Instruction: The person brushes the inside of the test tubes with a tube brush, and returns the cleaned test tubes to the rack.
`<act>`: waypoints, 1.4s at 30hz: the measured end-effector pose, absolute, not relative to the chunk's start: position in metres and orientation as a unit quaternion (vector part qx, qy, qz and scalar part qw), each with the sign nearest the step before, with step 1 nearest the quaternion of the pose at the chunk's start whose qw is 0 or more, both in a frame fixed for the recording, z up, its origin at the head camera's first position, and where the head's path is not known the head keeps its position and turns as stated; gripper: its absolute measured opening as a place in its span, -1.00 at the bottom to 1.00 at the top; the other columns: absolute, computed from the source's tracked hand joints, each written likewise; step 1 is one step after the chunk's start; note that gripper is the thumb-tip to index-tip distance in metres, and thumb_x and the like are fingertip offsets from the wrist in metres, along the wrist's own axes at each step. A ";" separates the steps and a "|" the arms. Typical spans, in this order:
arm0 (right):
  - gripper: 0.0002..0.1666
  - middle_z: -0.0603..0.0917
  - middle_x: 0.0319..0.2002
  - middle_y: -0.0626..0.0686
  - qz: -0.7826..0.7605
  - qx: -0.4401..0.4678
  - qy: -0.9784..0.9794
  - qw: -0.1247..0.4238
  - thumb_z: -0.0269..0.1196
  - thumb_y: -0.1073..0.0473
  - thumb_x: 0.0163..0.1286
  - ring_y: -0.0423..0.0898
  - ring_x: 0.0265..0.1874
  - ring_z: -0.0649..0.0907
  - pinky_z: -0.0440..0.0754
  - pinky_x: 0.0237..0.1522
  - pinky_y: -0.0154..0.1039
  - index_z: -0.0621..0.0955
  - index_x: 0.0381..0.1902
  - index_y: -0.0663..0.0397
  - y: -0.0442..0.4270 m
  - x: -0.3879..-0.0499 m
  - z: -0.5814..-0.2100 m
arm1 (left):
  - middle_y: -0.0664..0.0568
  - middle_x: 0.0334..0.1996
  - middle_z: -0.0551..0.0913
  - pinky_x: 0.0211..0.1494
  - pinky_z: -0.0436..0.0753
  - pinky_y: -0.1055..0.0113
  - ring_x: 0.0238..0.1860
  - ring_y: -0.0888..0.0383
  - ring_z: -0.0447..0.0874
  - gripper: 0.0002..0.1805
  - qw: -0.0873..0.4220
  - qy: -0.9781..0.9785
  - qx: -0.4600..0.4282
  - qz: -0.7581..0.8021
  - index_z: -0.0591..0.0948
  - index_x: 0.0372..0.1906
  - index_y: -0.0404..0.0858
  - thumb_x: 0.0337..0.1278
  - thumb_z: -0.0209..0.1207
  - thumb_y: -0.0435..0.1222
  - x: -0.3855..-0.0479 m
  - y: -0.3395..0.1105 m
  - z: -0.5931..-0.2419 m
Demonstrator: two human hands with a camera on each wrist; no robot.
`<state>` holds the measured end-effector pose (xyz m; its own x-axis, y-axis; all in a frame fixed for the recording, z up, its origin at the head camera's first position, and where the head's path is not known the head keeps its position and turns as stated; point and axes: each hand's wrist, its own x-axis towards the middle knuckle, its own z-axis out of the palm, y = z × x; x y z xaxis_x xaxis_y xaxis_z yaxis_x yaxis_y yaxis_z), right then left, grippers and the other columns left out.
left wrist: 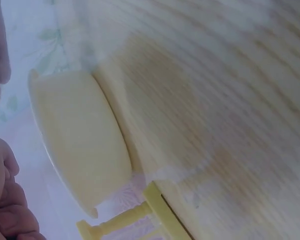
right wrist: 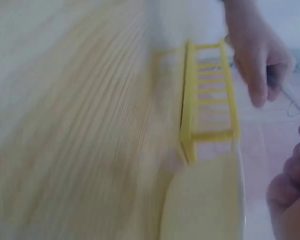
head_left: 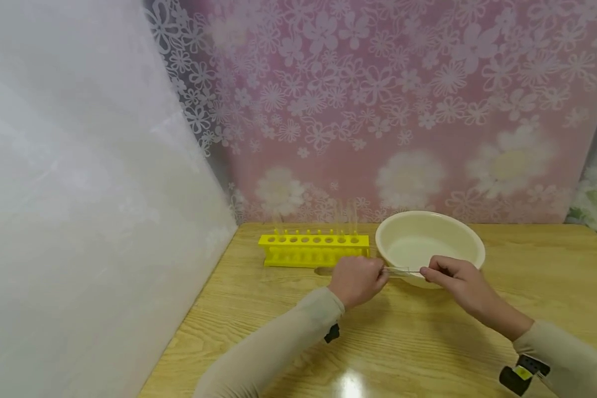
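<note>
The left hand (head_left: 358, 281) grips a crosswise glass tube (head_left: 398, 270); the right hand (head_left: 462, 287) pinches a thin rod (head_left: 415, 271), apparently in line.

The person across from me wears long, plain sleeves in pale beige, the left sleeve (head_left: 278, 337) fairly smooth, with small creases low on the forearm, and the right sleeve (head_left: 572, 356) the same colour. Both the left hand (head_left: 357, 281) and the right hand (head_left: 460, 282) are bare. A small black device (head_left: 332, 333) peeks out below the left cuff; a boxy black wrist unit (head_left: 516, 380) on the right bears a yellow patch (head_left: 522, 373).
</note>
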<state>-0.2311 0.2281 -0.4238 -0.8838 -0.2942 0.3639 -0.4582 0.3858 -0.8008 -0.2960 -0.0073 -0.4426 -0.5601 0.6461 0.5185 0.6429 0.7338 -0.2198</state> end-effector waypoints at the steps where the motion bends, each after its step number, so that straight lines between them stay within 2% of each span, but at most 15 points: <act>1: -0.63 0.24 -0.66 -0.08 0.543 0.201 -0.814 0.037 0.11 0.13 0.58 -0.06 -0.72 0.17 0.22 -0.61 -0.14 0.41 -0.50 0.03 0.228 -0.231 -0.422 | 0.25 -0.86 0.16 -0.74 -0.08 0.46 -0.81 0.35 -0.05 -0.52 0.295 -0.884 -0.362 0.005 0.30 -0.73 0.02 0.36 0.09 -0.11 -0.295 -0.007 -0.442; 4: -0.56 0.26 -0.66 -0.09 0.641 0.126 -0.754 -0.071 0.07 0.02 0.61 -0.04 -0.73 0.11 0.09 -0.62 -0.06 0.41 -0.51 0.08 0.226 -0.231 -0.415 | 0.25 -0.87 0.16 -0.75 -0.08 0.46 -0.81 0.35 -0.05 -0.52 0.292 -0.888 -0.355 0.013 0.30 -0.73 0.02 0.37 0.08 -0.10 -0.294 -0.006 -0.440; 7: -0.59 0.32 -0.67 -0.10 0.650 0.114 -0.749 -0.067 0.11 0.01 0.59 -0.06 -0.75 0.16 0.11 -0.65 -0.08 0.47 -0.49 0.05 0.224 -0.229 -0.415 | 0.26 -0.87 0.16 -0.77 -0.05 0.47 -0.82 0.35 -0.03 -0.52 0.285 -0.892 -0.349 0.015 0.31 -0.73 0.03 0.38 0.07 -0.09 -0.293 -0.006 -0.439; 9: -0.70 0.38 -0.66 -0.11 0.586 0.160 -0.794 0.004 0.19 0.07 0.54 -0.10 -0.75 0.26 0.24 -0.66 -0.16 0.53 -0.43 0.03 0.224 -0.226 -0.419 | 0.26 -0.86 0.17 -0.77 -0.03 0.47 -0.82 0.36 -0.02 -0.52 0.276 -0.896 -0.348 0.008 0.31 -0.71 0.03 0.39 0.07 -0.08 -0.292 -0.006 -0.440; 11: -0.89 0.43 -0.61 -0.15 0.482 0.219 -0.841 0.109 0.32 0.15 0.42 -0.17 -0.70 0.35 0.36 -0.61 -0.29 0.60 -0.30 0.01 0.225 -0.225 -0.425 | 0.26 -0.86 0.16 -0.77 -0.03 0.48 -0.82 0.36 -0.02 -0.52 0.266 -0.900 -0.347 0.002 0.31 -0.71 0.03 0.40 0.07 -0.08 -0.291 -0.007 -0.441; 13: -0.77 0.47 -0.52 -0.19 0.376 0.279 -0.857 0.214 0.44 0.21 0.28 -0.26 -0.63 0.38 0.37 -0.53 -0.43 0.63 -0.14 0.01 0.228 -0.226 -0.430 | 0.26 -0.86 0.14 -0.76 -0.03 0.48 -0.82 0.36 -0.03 -0.52 0.256 -0.903 -0.345 -0.004 0.30 -0.71 0.02 0.40 0.08 -0.09 -0.290 -0.008 -0.443; 14: -0.73 0.49 -0.46 -0.21 0.328 0.304 -0.856 0.259 0.43 0.16 0.30 -0.30 -0.57 0.39 0.35 -0.49 -0.49 0.63 -0.08 0.01 0.230 -0.227 -0.433 | 0.26 -0.86 0.13 -0.76 -0.04 0.48 -0.82 0.35 -0.04 -0.52 0.254 -0.904 -0.344 -0.004 0.29 -0.71 0.02 0.39 0.08 -0.09 -0.290 -0.008 -0.444; 16: -0.68 0.51 -0.38 -0.22 0.253 0.349 -0.838 0.333 0.37 0.02 0.38 -0.34 -0.51 0.40 0.33 -0.45 -0.56 0.63 -0.03 0.06 0.233 -0.231 -0.435 | 0.25 -0.86 0.11 -0.75 -0.06 0.48 -0.81 0.35 -0.07 -0.51 0.253 -0.905 -0.343 -0.005 0.28 -0.72 0.02 0.39 0.08 -0.11 -0.289 -0.009 -0.445; 19: -0.53 0.59 -0.32 -0.18 0.183 0.391 -0.809 0.399 0.09 -0.19 0.55 -0.34 -0.47 0.47 0.41 -0.45 -0.54 0.65 -0.13 0.10 0.236 -0.238 -0.435 | 0.25 -0.85 0.09 -0.74 -0.07 0.48 -0.79 0.34 -0.09 -0.52 0.255 -0.903 -0.345 -0.007 0.27 -0.72 0.02 0.39 0.07 -0.12 -0.289 -0.010 -0.446; 20: -0.45 0.61 -0.32 -0.16 0.167 0.399 -0.801 0.415 -0.02 -0.22 0.59 -0.33 -0.48 0.50 0.43 -0.47 -0.52 0.65 -0.18 0.10 0.237 -0.241 -0.434 | 0.24 -0.85 0.09 -0.73 -0.08 0.47 -0.79 0.34 -0.09 -0.52 0.256 -0.902 -0.347 -0.008 0.28 -0.71 0.03 0.40 0.06 -0.12 -0.289 -0.010 -0.445; 22: -0.45 0.63 -0.32 -0.11 0.141 0.415 -0.785 0.438 -0.05 -0.19 0.62 -0.31 -0.51 0.55 0.47 -0.50 -0.47 0.65 -0.26 0.09 0.238 -0.244 -0.432 | 0.24 -0.84 0.09 -0.73 -0.08 0.47 -0.79 0.34 -0.09 -0.52 0.256 -0.901 -0.350 -0.009 0.28 -0.71 0.03 0.41 0.05 -0.12 -0.290 -0.011 -0.445; 29: -0.49 0.61 -0.38 -0.05 0.080 0.472 -0.737 0.477 -0.06 -0.05 0.65 -0.21 -0.52 0.57 0.55 -0.52 -0.31 0.64 -0.39 0.07 0.237 -0.245 -0.421 | 0.24 -0.84 0.12 -0.74 -0.05 0.49 -0.80 0.35 -0.05 -0.53 0.251 -0.902 -0.352 -0.009 0.29 -0.70 0.02 0.43 0.04 -0.12 -0.291 -0.010 -0.441; 33: -0.51 0.56 -0.44 -0.05 0.048 0.491 -0.715 0.495 -0.05 0.00 0.66 -0.17 -0.57 0.49 0.51 -0.57 -0.24 0.59 -0.45 0.06 0.233 -0.243 -0.414 | 0.24 -0.83 0.15 -0.73 -0.05 0.49 -0.80 0.35 -0.04 -0.53 0.253 -0.900 -0.356 -0.006 0.30 -0.70 0.02 0.43 0.04 -0.12 -0.291 -0.010 -0.441; 37: -0.51 0.50 -0.50 -0.12 0.055 0.491 -0.721 0.487 -0.04 -0.02 0.65 -0.24 -0.60 0.37 0.41 -0.59 -0.30 0.56 -0.49 0.00 0.232 -0.241 -0.412 | 0.24 -0.83 0.16 -0.72 -0.06 0.48 -0.79 0.35 -0.04 -0.53 0.253 -0.896 -0.364 -0.005 0.30 -0.70 0.03 0.44 0.02 -0.10 -0.291 -0.009 -0.442; 42: -0.58 0.46 -0.47 -0.28 0.140 0.467 -0.767 0.418 0.05 -0.11 0.60 -0.47 -0.56 0.30 0.29 -0.54 -0.55 0.56 -0.48 -0.15 0.232 -0.239 -0.413 | 0.24 -0.83 0.16 -0.71 -0.06 0.47 -0.80 0.35 -0.03 -0.52 0.257 -0.893 -0.369 -0.001 0.31 -0.70 0.03 0.46 0.01 -0.11 -0.293 -0.009 -0.444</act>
